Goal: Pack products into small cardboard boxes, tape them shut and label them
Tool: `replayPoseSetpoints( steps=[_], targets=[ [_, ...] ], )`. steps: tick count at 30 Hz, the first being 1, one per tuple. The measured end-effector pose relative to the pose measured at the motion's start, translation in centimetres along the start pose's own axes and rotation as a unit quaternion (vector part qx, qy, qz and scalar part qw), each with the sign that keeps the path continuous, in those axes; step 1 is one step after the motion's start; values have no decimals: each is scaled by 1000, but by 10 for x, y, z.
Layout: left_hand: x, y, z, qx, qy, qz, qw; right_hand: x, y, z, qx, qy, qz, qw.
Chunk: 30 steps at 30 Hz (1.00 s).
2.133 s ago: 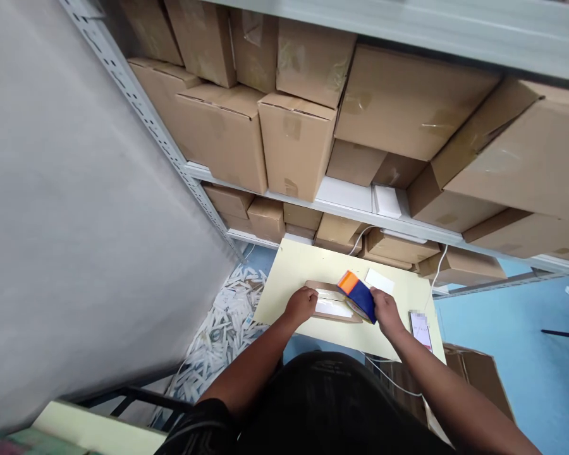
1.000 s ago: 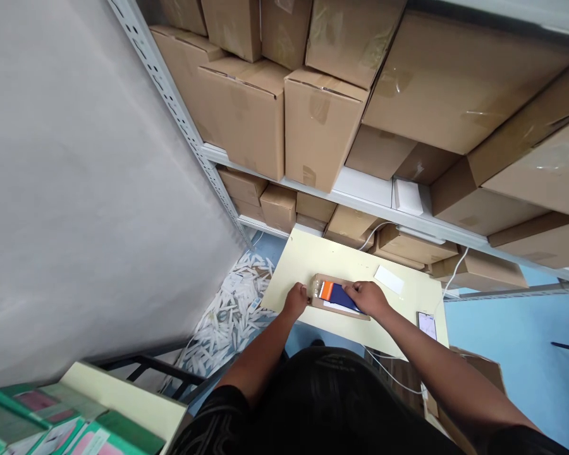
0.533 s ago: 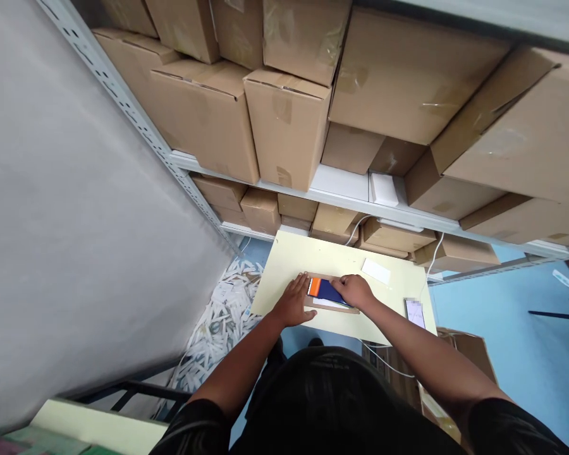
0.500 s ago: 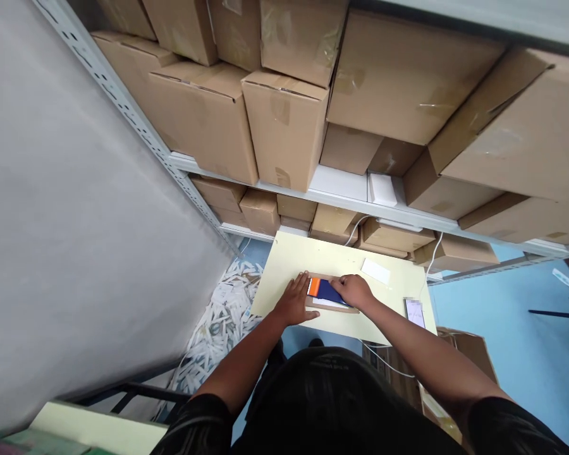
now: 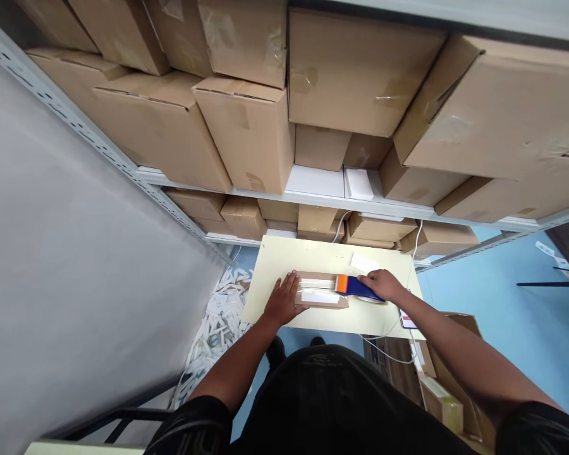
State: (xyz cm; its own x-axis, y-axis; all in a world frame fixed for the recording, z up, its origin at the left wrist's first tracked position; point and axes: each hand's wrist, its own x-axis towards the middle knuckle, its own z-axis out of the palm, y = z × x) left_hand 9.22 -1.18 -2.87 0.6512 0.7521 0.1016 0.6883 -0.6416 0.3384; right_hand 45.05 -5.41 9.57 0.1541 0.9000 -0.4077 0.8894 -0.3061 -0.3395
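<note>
Cardboard boxes (image 5: 246, 126) crowded the shelves beyond our hands, above the pale desk (image 5: 284, 253). Between our hands on the desk lay a flat brown parcel (image 5: 320, 298) with white strips. Our left hand (image 5: 282, 300) lay spread, palm down on its left end, seemingly to pin it against sliding. Our right hand (image 5: 384, 284) was closed around a blue and orange tool (image 5: 355, 287), whose orange end met the parcel's right edge. A white card (image 5: 364, 262) lay just beyond that hand.

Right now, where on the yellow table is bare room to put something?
Bare: far left corner of the pale yellow table, beyond the flat brown cardboard package, left of the small white card. Crowded: the middle, with left hand, right hand, blue-and-orange tool.
</note>
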Motion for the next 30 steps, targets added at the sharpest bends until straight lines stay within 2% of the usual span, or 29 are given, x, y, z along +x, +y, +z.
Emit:
replayPoseSetpoints(
  steps=[3, 6, 9, 11, 14, 18, 22, 25, 27, 30],
  targets=[
    [1, 0, 1, 2, -3, 3, 1000, -10, 59, -9, -11, -1, 33, 999],
    [1, -1, 2, 15, -13, 5, 1000, -9, 87, 0, -42, -17, 46, 998],
    [1, -1, 4, 25, -17, 11, 999, 5, 85, 21, -68, -29, 33, 997],
    [1, -3, 6, 28, -18, 14, 999, 20, 79, 35, -42, -34, 36, 998],
    [1, -5, 9, 27, -17, 16, 999, 42, 76, 53, 109, -76, 105, 985],
    [0, -6, 12, 25, -10, 18, 999, 53, 83, 70, 262, -148, 199, 933],
    [-1, -7, 14, 26, -10, 17, 999, 37, 89, 90, 355, -200, 241, 881],
    [-1, -8, 14, 9, -11, 13, 1000, 13, 93, 106, 395, -207, 270, 853],
    [-1, -9, 15, -12, -14, 8, 1000, -4, 95, 117, 405, -180, 284, 850],
    [-1, -9, 15, -63, -18, 1, 998, -25, 97, 131, 381, -75, 295, 873]
  ],
)
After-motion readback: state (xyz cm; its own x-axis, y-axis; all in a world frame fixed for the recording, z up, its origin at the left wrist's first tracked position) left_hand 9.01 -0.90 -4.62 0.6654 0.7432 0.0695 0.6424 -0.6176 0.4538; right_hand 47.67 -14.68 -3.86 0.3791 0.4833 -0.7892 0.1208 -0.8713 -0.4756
